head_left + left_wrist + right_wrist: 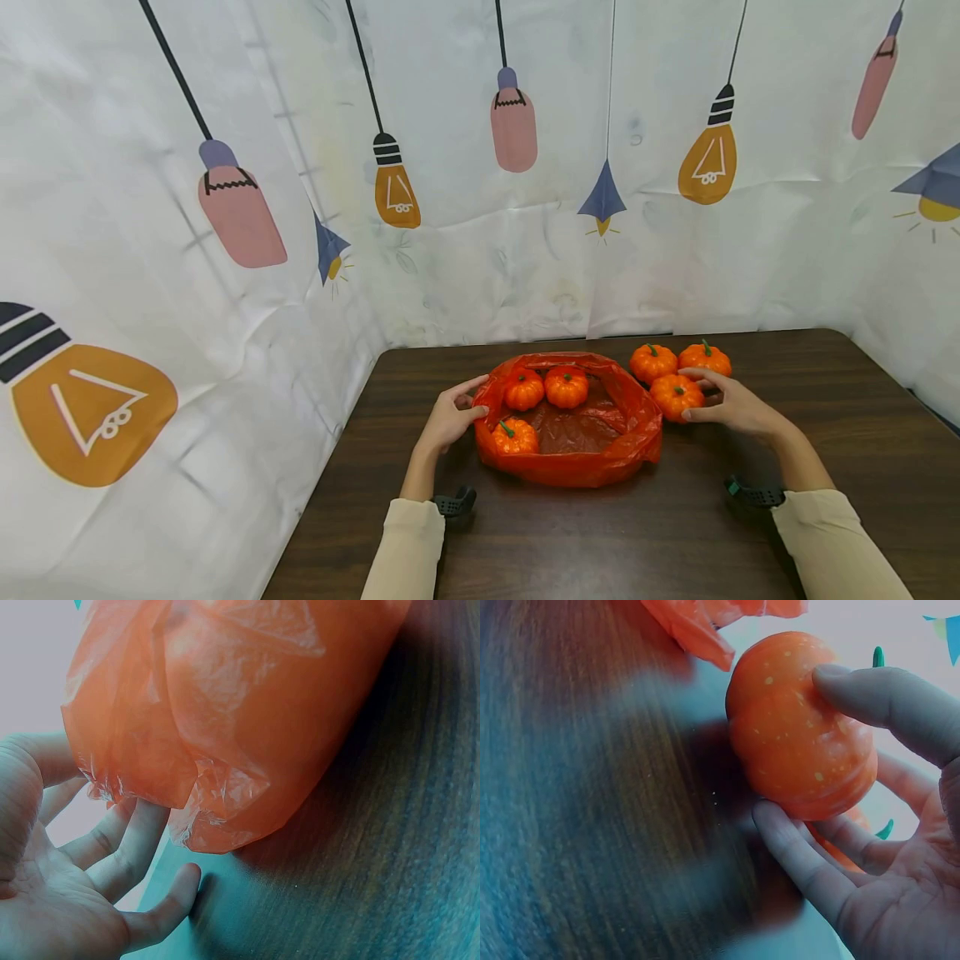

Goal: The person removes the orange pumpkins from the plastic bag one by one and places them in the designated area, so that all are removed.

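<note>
A red plastic bag (570, 472) lies wide open on the table, its rim rolled outward. Inside it sit three small orange pumpkins, two at the back and one pumpkin (515, 437) at the front left. My left hand (448, 418) grips the bag's left rim; in the left wrist view the thin plastic (247, 712) hides part of the fingers. At the bag's right side my right hand (733, 405) holds a pumpkin (802, 727), thumb on its top side and fingers around its lower side.
Behind the held pumpkin, two more pumpkins with green stems, a left one (653, 363) and a right one (707, 358), stand close together near the table's back edge. The dark wooden table (570, 542) meets a white printed curtain (480, 275) at the back.
</note>
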The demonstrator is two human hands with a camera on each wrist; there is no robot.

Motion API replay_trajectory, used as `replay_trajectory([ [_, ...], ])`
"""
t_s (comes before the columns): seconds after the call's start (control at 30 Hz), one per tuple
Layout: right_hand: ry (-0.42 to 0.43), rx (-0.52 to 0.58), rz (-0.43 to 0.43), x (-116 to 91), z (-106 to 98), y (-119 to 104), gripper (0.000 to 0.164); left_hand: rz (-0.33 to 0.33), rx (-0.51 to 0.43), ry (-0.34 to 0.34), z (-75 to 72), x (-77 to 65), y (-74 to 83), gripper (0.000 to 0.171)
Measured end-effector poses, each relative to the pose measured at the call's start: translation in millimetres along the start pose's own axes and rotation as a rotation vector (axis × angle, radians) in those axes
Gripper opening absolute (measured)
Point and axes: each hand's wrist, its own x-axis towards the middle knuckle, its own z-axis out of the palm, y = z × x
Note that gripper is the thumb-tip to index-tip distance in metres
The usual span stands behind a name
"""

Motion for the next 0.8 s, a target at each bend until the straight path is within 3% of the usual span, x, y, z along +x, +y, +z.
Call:
replay_trajectory([
  [0.3, -0.004, -0.017, -0.019, 1, 3, 2, 0.074, -0.02, 0.015, 0.031, 0.4, 14.5, -28.1, 0.058],
  [0.8, -0.019, -0.016, -0.013, 3, 4, 5, 0.074, -0.018, 0.032, 0.028, 0.1, 14.0, -28.3, 0.056],
])
